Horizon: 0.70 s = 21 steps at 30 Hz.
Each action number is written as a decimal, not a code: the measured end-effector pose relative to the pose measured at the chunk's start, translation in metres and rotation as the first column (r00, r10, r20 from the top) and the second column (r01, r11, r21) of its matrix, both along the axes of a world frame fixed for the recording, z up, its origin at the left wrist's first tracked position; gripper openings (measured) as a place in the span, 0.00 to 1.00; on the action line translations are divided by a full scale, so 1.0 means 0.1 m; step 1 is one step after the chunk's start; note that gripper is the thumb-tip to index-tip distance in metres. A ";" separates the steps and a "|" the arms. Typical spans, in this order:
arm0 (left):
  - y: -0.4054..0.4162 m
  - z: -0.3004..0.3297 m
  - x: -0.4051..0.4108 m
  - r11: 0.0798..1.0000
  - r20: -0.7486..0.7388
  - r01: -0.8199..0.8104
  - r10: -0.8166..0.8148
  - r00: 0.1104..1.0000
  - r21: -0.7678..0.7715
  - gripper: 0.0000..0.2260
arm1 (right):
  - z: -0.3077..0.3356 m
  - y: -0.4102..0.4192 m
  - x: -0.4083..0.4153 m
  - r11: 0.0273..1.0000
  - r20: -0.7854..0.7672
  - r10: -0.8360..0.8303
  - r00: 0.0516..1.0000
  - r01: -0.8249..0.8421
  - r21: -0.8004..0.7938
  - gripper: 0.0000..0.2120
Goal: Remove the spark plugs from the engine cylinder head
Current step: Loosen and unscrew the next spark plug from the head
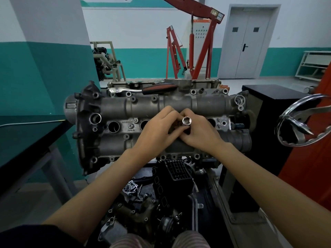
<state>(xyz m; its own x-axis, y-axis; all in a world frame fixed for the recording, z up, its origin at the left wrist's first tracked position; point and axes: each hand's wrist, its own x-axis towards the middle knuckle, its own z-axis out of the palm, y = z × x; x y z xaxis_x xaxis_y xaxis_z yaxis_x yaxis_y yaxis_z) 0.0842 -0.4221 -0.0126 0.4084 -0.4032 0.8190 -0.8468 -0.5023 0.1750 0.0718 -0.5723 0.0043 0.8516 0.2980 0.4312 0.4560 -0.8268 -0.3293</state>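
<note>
Both my hands were down on the grey cast-aluminium cylinder head (143,104), right over the middle of its row of plug wells. My right hand (200,133) had its fingers curled round a shiny chrome spark plug socket (186,121), open hex end pointing up at me. My left hand (157,129) was right beside it, fingertips bent in and pinching something dark at the base of the socket. Couldn't tell if that was the plug itself, it was buried between my fingers.

Left of my hands on the head, two round plug wells (114,126) sat open, and another one peeked out just right of my right hand. Between those two left wells there was a stamped part number I couldn't make out, and under it something like "Fora 10", pretty blurry.

Along the far edge of the head lay the chrome ratchet with a black and red handle (143,89). Behind the head stood a red steel engine hoist (202,51) and a grey double door (249,42). Off the right end of the head, a chrome spoked handwheel (302,122).
</note>
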 end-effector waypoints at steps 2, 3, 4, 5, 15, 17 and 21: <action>-0.03 0.00 0.02 0.999 0.003 -0.034 0.034 0.999 -0.025 0.12 | -0.01 -0.01 0.00 0.999 0.003 -0.002 1.000 0.002 0.039 0.17; -0.04 0.01 0.03 0.998 -0.014 -0.045 0.045 0.999 -0.040 0.14 | -0.01 -0.02 0.01 0.998 0.005 -0.003 1.000 0.003 0.059 0.17; -0.05 0.01 0.03 0.997 -0.049 -0.055 0.053 0.997 -0.048 0.16 | -0.02 -0.02 0.01 0.998 0.010 -0.008 1.000 0.008 0.069 0.15; -0.06 0.01 0.04 0.997 -0.091 -0.061 0.057 0.994 -0.044 0.16 | -0.02 -0.03 0.02 0.997 0.013 -0.016 1.000 0.015 0.071 0.14; -0.02 -0.09 0.05 0.993 0.031 -0.027 0.024 0.999 0.112 0.14 | -0.07 -0.02 0.02 0.999 0.044 -0.050 0.998 0.050 -0.006 0.10; -0.02 -0.14 0.05 0.996 0.046 -0.052 0.049 0.998 0.075 0.11 | -0.09 -0.01 0.02 0.998 0.073 -0.056 0.996 0.059 -0.039 0.11; -0.02 -0.15 0.06 0.989 -0.136 -0.071 0.054 0.989 -0.130 0.12 | -0.08 0.01 0.01 0.999 0.059 -0.037 0.998 0.035 0.031 0.14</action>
